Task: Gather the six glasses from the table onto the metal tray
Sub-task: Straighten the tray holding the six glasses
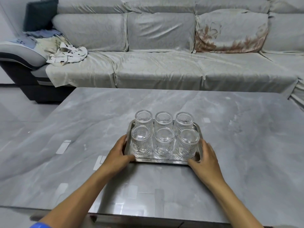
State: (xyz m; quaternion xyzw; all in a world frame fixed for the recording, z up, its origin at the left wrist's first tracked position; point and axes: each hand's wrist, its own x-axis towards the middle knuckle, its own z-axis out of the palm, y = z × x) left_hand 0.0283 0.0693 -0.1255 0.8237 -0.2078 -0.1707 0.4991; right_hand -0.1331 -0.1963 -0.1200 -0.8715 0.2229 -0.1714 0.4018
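Observation:
A shiny metal tray (162,161) sits on the grey marble-look table (246,145), a little right of centre. Several clear ribbed glasses stand upside down on it in two rows of three, such as the front left glass (141,142), the front right glass (187,144) and the back middle glass (163,120). My left hand (119,155) grips the tray's left front corner. At the right front corner, my right hand (206,157) holds the rim.
A grey covered sofa (164,63) runs along the far side of the table, with crumpled cloths (69,55) on its left end. Pale floor (24,109) lies to the left. The table's near edge (148,216) is close to me.

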